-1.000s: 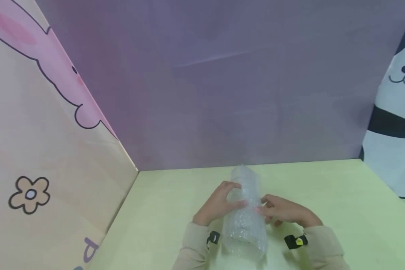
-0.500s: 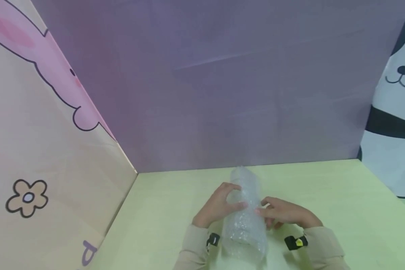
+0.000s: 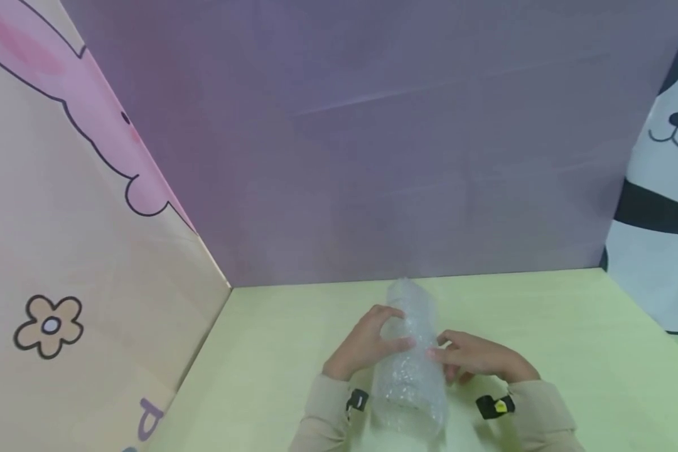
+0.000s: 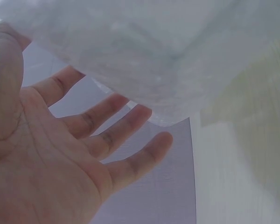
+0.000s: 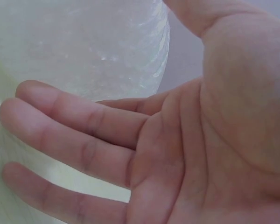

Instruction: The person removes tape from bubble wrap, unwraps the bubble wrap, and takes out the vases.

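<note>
A roll of clear bubble wrap (image 3: 409, 376) lies lengthwise on the table, its far end toward the back wall and its hollow near end facing me. My left hand (image 3: 364, 342) holds its left side, with thumb and bent index finger on the wrap. In the left wrist view, the fingertips (image 4: 142, 112) of that hand reach the wrap's underside. At the right side is my right hand (image 3: 477, 355), its thumb touching the wrap. The right wrist view shows its fingers (image 5: 84, 149) loosely spread beside the roll, the palm apart from it.
The pale green tabletop (image 3: 277, 364) spreads around the roll. Behind it rises a purple-grey wall panel (image 3: 344, 157). A cartoon-printed panel (image 3: 107, 263) stands at the left, and a panda print (image 3: 667, 263) at the right.
Since one second ago, the right hand has shifted very slightly toward me along the roll. The left hand and the bubble wrap hold their place.
</note>
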Demonstrator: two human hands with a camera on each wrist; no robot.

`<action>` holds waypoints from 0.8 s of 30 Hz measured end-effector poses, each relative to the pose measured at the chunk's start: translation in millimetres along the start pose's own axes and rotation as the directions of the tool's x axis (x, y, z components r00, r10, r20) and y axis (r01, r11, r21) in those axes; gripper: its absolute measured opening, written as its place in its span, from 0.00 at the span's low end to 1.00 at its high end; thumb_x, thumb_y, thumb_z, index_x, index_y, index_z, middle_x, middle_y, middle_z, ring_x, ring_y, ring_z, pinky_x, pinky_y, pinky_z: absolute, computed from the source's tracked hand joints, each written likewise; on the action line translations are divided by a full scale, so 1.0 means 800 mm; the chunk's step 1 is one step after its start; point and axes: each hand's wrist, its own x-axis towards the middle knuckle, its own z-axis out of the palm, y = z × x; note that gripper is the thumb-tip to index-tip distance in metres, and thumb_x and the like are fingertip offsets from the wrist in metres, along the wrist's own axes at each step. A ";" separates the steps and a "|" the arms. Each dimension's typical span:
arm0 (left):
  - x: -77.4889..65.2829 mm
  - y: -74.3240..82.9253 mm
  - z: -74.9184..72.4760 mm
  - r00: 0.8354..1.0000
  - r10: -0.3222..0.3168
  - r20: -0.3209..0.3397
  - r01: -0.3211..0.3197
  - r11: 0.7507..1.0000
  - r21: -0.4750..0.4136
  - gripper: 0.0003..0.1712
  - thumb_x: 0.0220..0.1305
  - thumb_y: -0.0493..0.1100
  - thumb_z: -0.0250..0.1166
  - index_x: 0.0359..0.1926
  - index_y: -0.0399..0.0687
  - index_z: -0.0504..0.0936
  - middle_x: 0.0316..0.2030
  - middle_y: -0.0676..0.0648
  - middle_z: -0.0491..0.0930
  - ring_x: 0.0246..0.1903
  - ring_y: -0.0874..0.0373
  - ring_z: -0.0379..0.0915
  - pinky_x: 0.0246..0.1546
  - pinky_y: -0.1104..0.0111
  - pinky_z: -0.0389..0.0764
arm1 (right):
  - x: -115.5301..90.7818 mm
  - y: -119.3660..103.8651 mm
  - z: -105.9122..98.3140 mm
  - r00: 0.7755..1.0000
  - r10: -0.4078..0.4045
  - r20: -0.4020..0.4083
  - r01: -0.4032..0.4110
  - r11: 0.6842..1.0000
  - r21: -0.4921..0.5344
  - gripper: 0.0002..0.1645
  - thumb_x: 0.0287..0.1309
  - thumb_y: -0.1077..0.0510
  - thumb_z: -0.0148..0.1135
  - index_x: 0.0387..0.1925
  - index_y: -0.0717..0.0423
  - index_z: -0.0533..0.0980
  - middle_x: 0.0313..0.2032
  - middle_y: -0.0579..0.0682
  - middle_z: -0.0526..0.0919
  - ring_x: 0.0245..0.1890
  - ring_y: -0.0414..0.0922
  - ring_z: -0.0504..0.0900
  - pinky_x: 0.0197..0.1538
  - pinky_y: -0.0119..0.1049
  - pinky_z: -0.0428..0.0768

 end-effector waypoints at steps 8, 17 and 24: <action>-0.001 0.002 -0.001 1.000 0.005 -0.002 -0.005 1.000 -0.004 0.34 0.64 0.64 0.67 0.66 0.55 0.76 0.65 0.48 0.74 0.65 0.51 0.72 0.67 0.49 0.75 | 0.000 -0.003 -0.001 1.000 0.005 0.001 -0.005 1.000 -0.007 0.37 0.73 0.41 0.56 0.64 0.68 0.65 0.36 0.54 0.85 0.39 0.53 0.86 0.43 0.50 0.88; -0.001 0.002 0.000 1.000 -0.001 0.002 0.001 1.000 -0.008 0.34 0.65 0.64 0.67 0.66 0.56 0.76 0.65 0.48 0.74 0.66 0.50 0.72 0.68 0.48 0.75 | 0.001 0.000 0.000 1.000 0.023 -0.003 -0.023 1.000 -0.001 0.36 0.73 0.40 0.56 0.64 0.66 0.67 0.36 0.54 0.85 0.39 0.52 0.85 0.44 0.51 0.87; -0.002 0.003 0.000 1.000 -0.005 0.003 0.005 1.000 -0.018 0.34 0.65 0.63 0.67 0.67 0.56 0.76 0.66 0.49 0.73 0.67 0.50 0.71 0.69 0.48 0.74 | 0.002 0.004 0.000 1.000 0.015 -0.006 -0.015 1.000 -0.002 0.35 0.73 0.41 0.55 0.63 0.65 0.67 0.36 0.54 0.85 0.39 0.52 0.85 0.42 0.50 0.87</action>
